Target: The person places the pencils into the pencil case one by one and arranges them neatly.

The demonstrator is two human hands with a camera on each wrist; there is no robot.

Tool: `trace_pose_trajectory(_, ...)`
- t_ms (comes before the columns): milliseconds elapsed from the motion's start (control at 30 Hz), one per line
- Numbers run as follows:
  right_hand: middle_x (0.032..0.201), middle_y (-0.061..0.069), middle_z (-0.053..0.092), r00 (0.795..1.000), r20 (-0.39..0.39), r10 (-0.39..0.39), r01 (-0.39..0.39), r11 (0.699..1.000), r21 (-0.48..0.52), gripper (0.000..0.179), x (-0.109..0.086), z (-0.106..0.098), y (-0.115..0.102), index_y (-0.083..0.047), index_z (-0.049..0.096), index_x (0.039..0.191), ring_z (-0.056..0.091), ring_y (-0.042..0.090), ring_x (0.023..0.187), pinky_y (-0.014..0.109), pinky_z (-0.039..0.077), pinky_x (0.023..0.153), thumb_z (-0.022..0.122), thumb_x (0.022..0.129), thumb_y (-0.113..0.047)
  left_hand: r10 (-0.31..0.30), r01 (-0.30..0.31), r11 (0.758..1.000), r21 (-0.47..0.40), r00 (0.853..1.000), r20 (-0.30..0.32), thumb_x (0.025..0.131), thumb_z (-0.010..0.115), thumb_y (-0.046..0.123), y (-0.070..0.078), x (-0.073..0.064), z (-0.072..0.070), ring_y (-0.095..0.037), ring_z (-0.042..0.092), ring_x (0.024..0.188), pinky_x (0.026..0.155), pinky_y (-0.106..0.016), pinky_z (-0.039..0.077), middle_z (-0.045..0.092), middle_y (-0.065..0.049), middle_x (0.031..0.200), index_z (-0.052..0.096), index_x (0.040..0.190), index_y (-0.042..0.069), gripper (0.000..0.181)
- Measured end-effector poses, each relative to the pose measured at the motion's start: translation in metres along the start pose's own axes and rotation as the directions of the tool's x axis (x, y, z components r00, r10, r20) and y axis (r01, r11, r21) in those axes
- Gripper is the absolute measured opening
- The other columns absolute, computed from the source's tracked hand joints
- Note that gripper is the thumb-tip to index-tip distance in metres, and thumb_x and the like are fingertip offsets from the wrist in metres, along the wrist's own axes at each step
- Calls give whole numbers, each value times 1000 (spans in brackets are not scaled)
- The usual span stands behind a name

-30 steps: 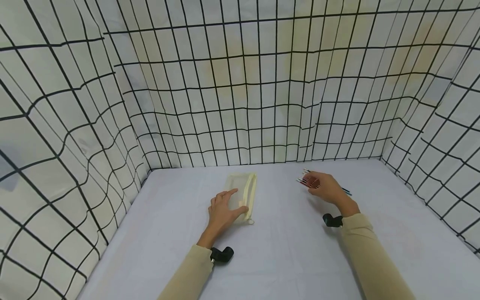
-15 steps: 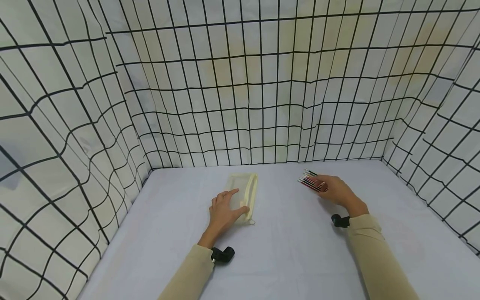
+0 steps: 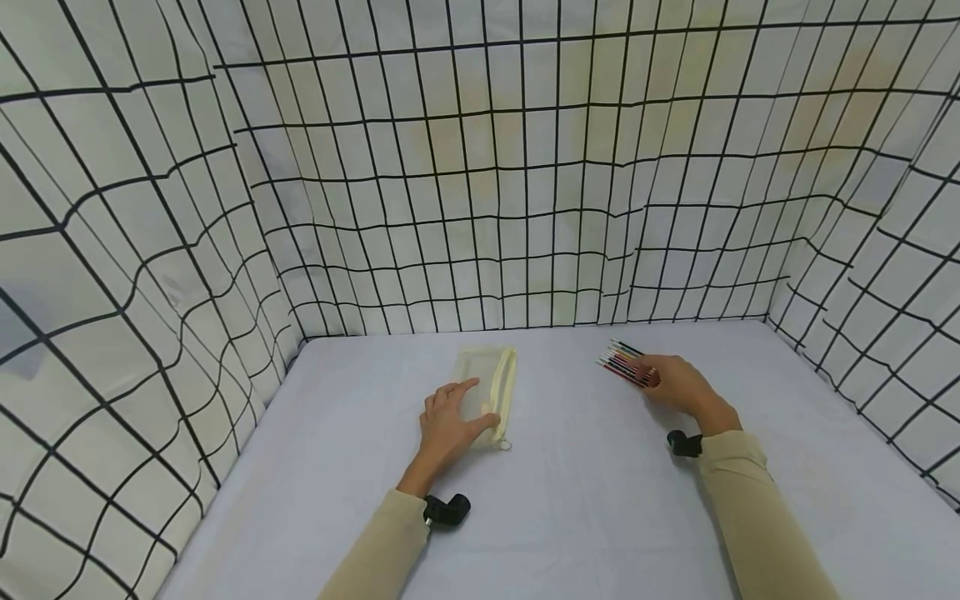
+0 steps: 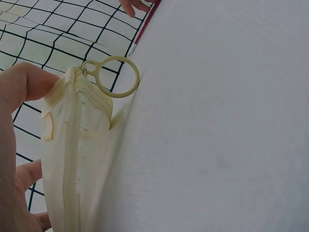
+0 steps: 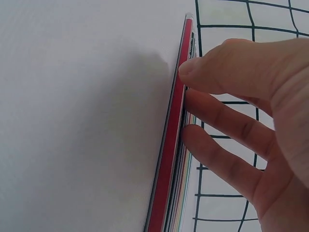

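In the head view a pale yellow mesh zip pouch [image 3: 477,379] lies flat, left of the middle of the table. My left hand [image 3: 446,425] rests on it, fingers spread over the mesh and thumb at the zip edge. In the left wrist view the pouch [image 4: 72,159] stands out edge-on, with a ring pull [image 4: 137,79] at its corner. Several pencils [image 3: 621,364] lie side by side at the right, slanted. My right hand [image 3: 678,387] touches them from above; their right ends are hidden under it. In the right wrist view the thumb and fingertips meet the red pencil [image 5: 171,121] and those behind it.
A white cloth covers the table [image 3: 555,492]. White sheeting behind a black grid net [image 3: 517,192] walls the back and both sides. A black camera sits on each wrist.
My right hand has slid right along the pencils, baring more of their left parts, and covers the right ends that showed earlier. The left hand and the pouch have stayed put.
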State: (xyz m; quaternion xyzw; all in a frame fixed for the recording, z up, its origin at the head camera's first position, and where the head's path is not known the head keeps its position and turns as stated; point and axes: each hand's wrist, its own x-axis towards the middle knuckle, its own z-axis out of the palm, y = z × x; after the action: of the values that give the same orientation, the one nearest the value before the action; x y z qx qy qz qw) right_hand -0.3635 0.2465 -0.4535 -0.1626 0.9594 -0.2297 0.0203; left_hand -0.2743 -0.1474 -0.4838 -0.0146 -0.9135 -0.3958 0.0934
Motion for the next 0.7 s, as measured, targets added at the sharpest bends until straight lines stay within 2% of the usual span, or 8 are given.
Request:
trace_pose_trajectory(167,97,9,69,1000,1,-2,2,1000,-18,47,0,1,-1,-6,64,136,57,21,82,32,44,67,65,89,-1,0,0,1000,5,1000,-1,79,75,48,0,0,1,-42,34,140,107,-64,27,45,-18,152,55,148,23,76)
trace_pose_trajectory(400,107,8,73,999,-2,-34,34,998,-55,46,1,6,-1,-8,67,132,59,22,89,33,45,71,63,87,1,2,-2,1000,-6,1000,5,79,75,48,0,-1,0,-43,33,140,107,-65,27,44,-19,153,54,148,22,76)
trace_pose_trajectory(700,102,5,73,998,8,-58,58,994,-92,47,2,6,-2,-9,68,129,59,23,91,35,45,74,62,84,3,2,-2,1000,5,1000,3,79,75,48,1,0,-1,-42,34,140,107,-64,27,45,-18,152,55,147,23,76)
